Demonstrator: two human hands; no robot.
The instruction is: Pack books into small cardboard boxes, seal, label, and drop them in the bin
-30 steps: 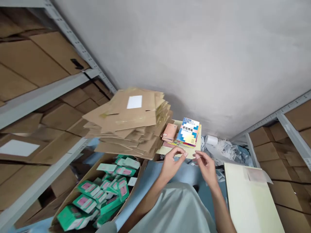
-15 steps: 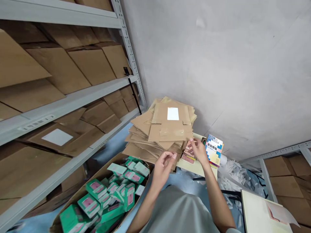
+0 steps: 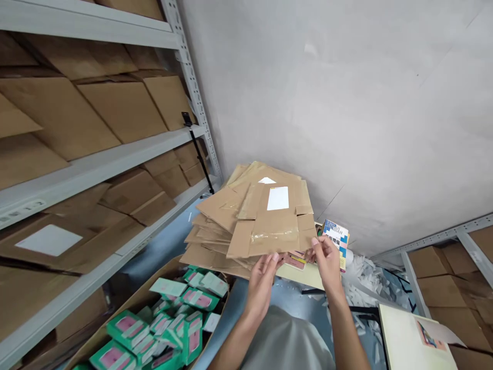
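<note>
A flattened cardboard box with a white label and clear tape lies slanted over a pile of similar flattened boxes. My left hand pinches its near edge, thumb above and fingers partly hidden below. At the near right corner, my right hand grips the same cardboard between thumb and fingers. Just behind my right hand stands a book with a blue, white and yellow cover. Pink printed items are partly covered by the cardboard on a pale tabletop.
To the left below, an open carton holds many green and pink packets. Metal shelving full of brown boxes rises at left. White crumpled paper and another pale table are at right. A grey wall stands ahead.
My hands have taken hold of the top flattened box, and its near edge has come toward me, off the pile's top. A second white label now shows behind it. The view has shifted slightly.
</note>
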